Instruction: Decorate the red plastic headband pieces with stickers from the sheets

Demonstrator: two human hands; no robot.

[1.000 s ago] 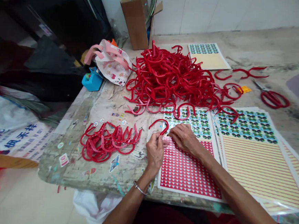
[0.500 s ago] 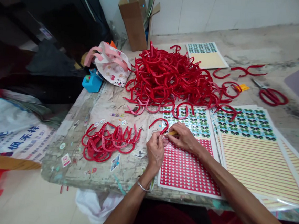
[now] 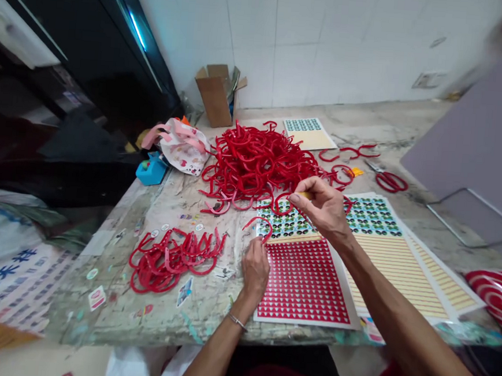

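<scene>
My left hand (image 3: 255, 269) is closed on one end of a curved red band (image 3: 269, 229), whose free part arches up and to the left. Above the sticker sheet, my right hand (image 3: 325, 211) is raised, thumb and forefinger pinched around a small yellow thing (image 3: 305, 195) whose kind I cannot make out. Beneath both hands lies the sticker sheet (image 3: 304, 282), red with small pale shapes in its lower part and rows of green and black eye-like stickers above. A large heap of red bands (image 3: 257, 159) sits beyond my hands, and a smaller pile (image 3: 176, 257) lies to the left.
More sticker sheets (image 3: 384, 262) overlap at the right. Scissors (image 3: 390, 180) with red handles lie behind them. A cardboard box (image 3: 214, 101), a patterned bag (image 3: 184, 151) and a blue tape dispenser (image 3: 151, 170) stand at the back left. A grey panel (image 3: 476, 136) rises at the right.
My right hand has moved up and away from my left hand, carrying the yellow thing. My left hand stays on the red band. The whole view has tilted upward, showing more wall.
</scene>
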